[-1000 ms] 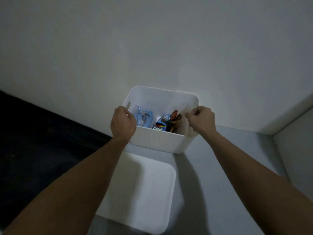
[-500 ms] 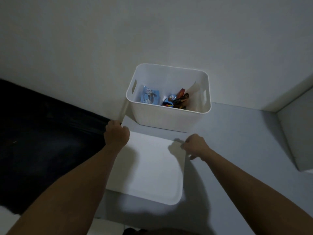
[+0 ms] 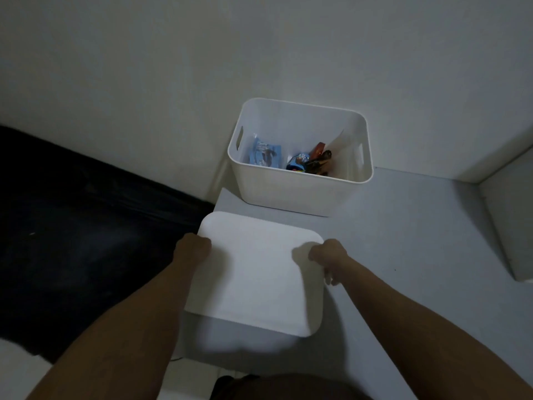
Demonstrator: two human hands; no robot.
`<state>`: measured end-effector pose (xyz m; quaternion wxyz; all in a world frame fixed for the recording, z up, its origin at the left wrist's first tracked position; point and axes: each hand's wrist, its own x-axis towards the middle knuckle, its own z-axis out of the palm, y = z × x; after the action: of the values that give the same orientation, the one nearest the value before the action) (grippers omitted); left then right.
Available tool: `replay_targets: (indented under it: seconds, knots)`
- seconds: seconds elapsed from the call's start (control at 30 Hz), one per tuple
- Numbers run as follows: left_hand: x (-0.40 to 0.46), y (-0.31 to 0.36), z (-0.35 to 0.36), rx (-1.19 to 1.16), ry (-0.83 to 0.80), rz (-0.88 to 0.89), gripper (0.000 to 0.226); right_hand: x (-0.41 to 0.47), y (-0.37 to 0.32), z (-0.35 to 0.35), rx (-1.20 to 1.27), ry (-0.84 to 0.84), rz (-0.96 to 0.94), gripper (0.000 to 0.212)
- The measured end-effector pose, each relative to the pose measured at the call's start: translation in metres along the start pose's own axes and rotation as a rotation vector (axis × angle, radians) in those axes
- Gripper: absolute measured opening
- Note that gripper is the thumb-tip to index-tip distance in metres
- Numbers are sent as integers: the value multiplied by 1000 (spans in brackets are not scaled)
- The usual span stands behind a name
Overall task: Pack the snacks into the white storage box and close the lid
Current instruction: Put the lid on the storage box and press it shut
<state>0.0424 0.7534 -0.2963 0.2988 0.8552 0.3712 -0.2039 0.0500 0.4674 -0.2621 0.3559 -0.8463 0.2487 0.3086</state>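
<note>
A dark fabric surface point(image 3: 72, 241) fills the left of the frame. Rising from the lower left, the bare left forearm reaches up toward the centre, and the left hand point(image 3: 192, 249) curls its fingers round the left edge of the white lid point(image 3: 259, 278), which is held flat in the middle of the frame with its shadow on the grey tabletop point(image 3: 403, 255) below. At upper centre, against the pale wall point(image 3: 173, 67), the white storage box point(image 3: 288, 192) stands open on the tabletop, just beyond the lid. Inside it lie a light-blue snack packet point(image 3: 265, 155) on the left and a cluster of blue, red and brown wrappers point(image 3: 310, 163) on the right; their printing is too small to read. From the lower right, the right forearm angles in, and the right hand point(image 3: 327, 255) grips the lid's right edge, with fingertips showing below it.
</note>
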Motion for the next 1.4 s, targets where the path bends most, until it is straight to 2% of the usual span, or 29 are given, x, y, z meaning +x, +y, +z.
replay_targets:
  seconds: [0.13,0.2,0.4,0.57,0.73,0.97,1.23,1.4]
  knots:
    - [3,-3,-7,5,117,30,40,2,1,-3,217,-12,80,29]
    - [4,-1,-12,-55,194,60,46,0,-5,-9,280,44,42,27]
    - [0,30,-38,-388,458,185,51,-22,-37,-48,182,240,-216,25]
    - [-1,60,-60,-531,557,249,49,-40,-58,-82,154,246,-322,23]
    - [-8,100,-76,-614,562,333,47,-42,-74,-120,243,321,-356,22]
    - [-11,182,-112,-537,396,390,27,-15,-108,-174,300,621,-344,39]
    - [8,239,-124,-564,369,429,18,24,-142,-202,270,663,-322,14]
    - [30,251,-113,-493,376,452,21,53,-149,-200,236,683,-309,18]
